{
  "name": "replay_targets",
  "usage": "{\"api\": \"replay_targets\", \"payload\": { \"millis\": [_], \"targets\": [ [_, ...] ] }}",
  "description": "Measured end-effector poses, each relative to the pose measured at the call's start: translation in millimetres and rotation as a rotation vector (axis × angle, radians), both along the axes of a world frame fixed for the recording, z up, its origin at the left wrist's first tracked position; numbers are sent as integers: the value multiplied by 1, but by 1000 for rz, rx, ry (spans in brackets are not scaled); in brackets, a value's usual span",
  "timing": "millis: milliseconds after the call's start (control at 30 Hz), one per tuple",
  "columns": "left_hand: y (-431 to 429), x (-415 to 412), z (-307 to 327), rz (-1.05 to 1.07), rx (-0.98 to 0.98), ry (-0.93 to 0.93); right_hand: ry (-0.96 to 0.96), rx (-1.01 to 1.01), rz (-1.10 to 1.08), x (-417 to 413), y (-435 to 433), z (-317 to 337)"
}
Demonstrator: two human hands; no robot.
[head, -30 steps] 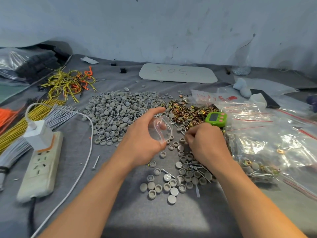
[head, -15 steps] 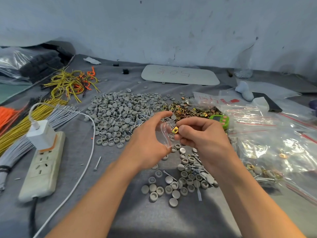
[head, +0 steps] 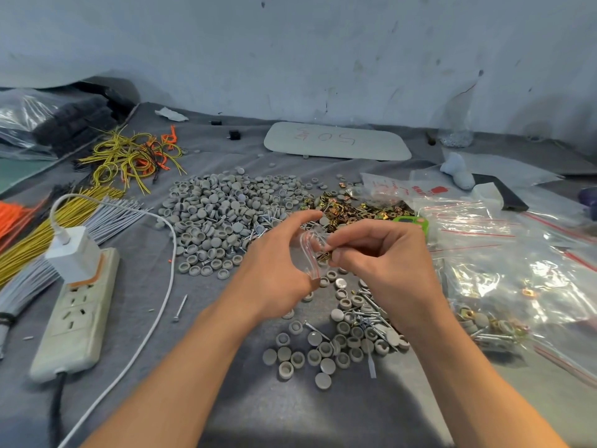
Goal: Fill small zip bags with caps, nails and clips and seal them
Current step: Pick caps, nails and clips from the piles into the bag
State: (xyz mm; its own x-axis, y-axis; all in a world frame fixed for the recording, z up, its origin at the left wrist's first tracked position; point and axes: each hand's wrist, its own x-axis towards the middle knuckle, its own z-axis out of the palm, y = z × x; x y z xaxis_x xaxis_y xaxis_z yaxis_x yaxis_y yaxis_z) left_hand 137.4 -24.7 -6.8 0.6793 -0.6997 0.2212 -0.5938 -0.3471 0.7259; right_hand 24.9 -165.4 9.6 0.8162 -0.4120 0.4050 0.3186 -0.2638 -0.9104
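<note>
Gripping zip bag (head: 307,253), left hand (head: 274,273); right hand (head: 386,263) pinches clips (head: 323,256) at rim.

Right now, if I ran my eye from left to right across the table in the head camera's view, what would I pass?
Orange ties → power strip → left hand → the small zip bag it holds → gold clip → right hand pinching that clip → heap of clear zip bags.
</note>
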Motion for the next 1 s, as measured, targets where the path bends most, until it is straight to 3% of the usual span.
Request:
{"api": "replay_targets", "payload": {
  "millis": [233, 433, 533, 600, 700, 833, 1000],
  "targets": [
    [0, -1, 1, -3, -13, 15, -46, 66, 15, -2, -2, 2],
    [2, -5, 2, 1, -12, -19, 311, 431, -337, -3, -35, -14],
    [3, -4, 2, 3, -11, -3, 494, 181, -690, -5, -56, -28],
    [3, -4, 3, 2, -8, 2, 493, -47, -825, -6, -57, -29],
    [0, -6, 4, -4, -1, 2, 502, -280, -697, -2, -55, -30],
    [-2, -8, 5, -2, 4, -15, 787, -574, -433, 11, -46, -35],
    [0, -8, 5, 2, 15, -21, 763, -558, -459, 22, -45, -42]
  ]
}}
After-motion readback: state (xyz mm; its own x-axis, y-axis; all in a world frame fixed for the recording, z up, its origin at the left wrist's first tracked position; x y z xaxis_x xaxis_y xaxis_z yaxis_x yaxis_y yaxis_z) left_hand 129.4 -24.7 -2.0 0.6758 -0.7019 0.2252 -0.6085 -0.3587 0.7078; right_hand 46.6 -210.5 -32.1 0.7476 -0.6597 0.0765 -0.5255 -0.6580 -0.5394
